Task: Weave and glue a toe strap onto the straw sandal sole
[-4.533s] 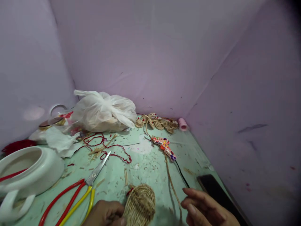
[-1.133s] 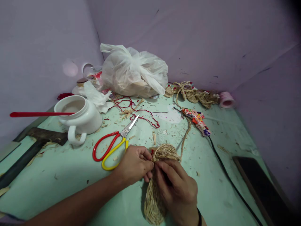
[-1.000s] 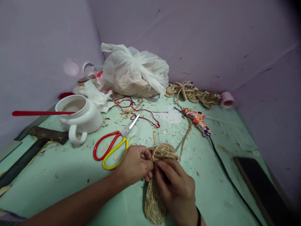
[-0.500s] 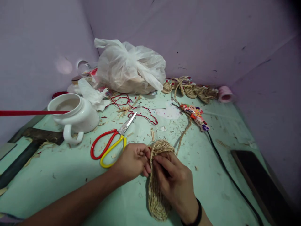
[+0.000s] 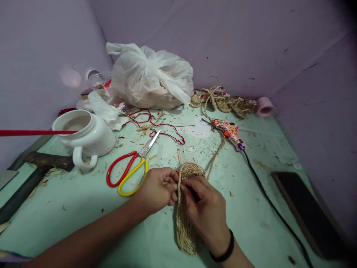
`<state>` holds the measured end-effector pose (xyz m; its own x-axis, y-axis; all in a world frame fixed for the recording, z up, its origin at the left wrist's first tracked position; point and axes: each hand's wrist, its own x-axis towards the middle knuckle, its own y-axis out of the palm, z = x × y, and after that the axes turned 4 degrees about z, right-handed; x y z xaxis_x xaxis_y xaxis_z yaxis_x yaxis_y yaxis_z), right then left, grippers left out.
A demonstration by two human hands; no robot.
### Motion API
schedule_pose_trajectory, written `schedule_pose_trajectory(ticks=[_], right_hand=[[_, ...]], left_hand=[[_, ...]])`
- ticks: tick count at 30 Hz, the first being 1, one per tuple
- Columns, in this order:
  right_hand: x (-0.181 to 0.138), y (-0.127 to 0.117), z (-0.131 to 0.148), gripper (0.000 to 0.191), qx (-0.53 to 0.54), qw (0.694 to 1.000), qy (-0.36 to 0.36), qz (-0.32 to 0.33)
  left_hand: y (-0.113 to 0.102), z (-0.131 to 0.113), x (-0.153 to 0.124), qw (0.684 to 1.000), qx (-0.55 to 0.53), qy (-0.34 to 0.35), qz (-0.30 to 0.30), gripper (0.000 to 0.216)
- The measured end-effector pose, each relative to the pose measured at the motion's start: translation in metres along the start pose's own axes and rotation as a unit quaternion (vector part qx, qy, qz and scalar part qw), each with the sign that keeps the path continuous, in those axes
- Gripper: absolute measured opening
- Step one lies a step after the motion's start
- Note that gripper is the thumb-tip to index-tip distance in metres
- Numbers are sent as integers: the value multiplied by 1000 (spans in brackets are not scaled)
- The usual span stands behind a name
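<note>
A slipper-shaped piece of coiled straw rope (image 5: 187, 238) lies lengthwise before me, with a braided strand crossing its upper left edge. My left hand (image 5: 160, 188) is at that left edge, its fingers curled closed around the strand. On the other side, my right hand (image 5: 208, 208) rests over the piece, thumb and fingers pinched at the same strand, close to the left fingertips. What lies between the fingertips is hidden. A loose tail of straw rope (image 5: 215, 160) runs from the piece's top right toward the back. Scissors (image 5: 143, 152) with red and yellow handles lie open beside my left hand.
A white jug (image 5: 97, 134) and a hammer (image 5: 36, 171) stand to the left. At the back are a tied plastic bag (image 5: 153, 80), red yarn (image 5: 177, 132) and straw pieces with beads (image 5: 224, 104). A flower-patterned glue gun (image 5: 230, 133), its black cord and a phone (image 5: 301, 212) are right.
The view has shifted slightly, so everything sits a little up and to the left. Both hands stay at the strand, with the right fingers moved only slightly.
</note>
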<state>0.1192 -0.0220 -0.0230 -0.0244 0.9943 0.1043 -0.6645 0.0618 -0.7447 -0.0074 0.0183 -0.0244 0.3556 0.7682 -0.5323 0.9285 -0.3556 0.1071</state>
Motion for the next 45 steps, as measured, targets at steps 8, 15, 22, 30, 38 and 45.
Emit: schedule_pose_trajectory(ticks=[8,15,22,30,38,45], right_hand=[[-2,-1,1,19,8,1000,17,11],[-3,1,2,21,-26,999,8,28],[-8,4,3,20,-58,998,-14,2],[-15,3,-2,16,-58,993,-54,-90],[-23,-15,-17,26,-115,982,136,-58],[-18,-24,-14,30,-132,972,190,38]], left_hand=[[1,5,-1,999,36,10,-18,11],[-3,7,-3,972,189,134,-34,8],[-4,4,-5,925,332,171,-70,12],[-7,1,-8,902,399,109,-122,9],[-12,-6,-15,872,477,73,-86,9],[-14,-7,-16,910,400,92,-55,17]])
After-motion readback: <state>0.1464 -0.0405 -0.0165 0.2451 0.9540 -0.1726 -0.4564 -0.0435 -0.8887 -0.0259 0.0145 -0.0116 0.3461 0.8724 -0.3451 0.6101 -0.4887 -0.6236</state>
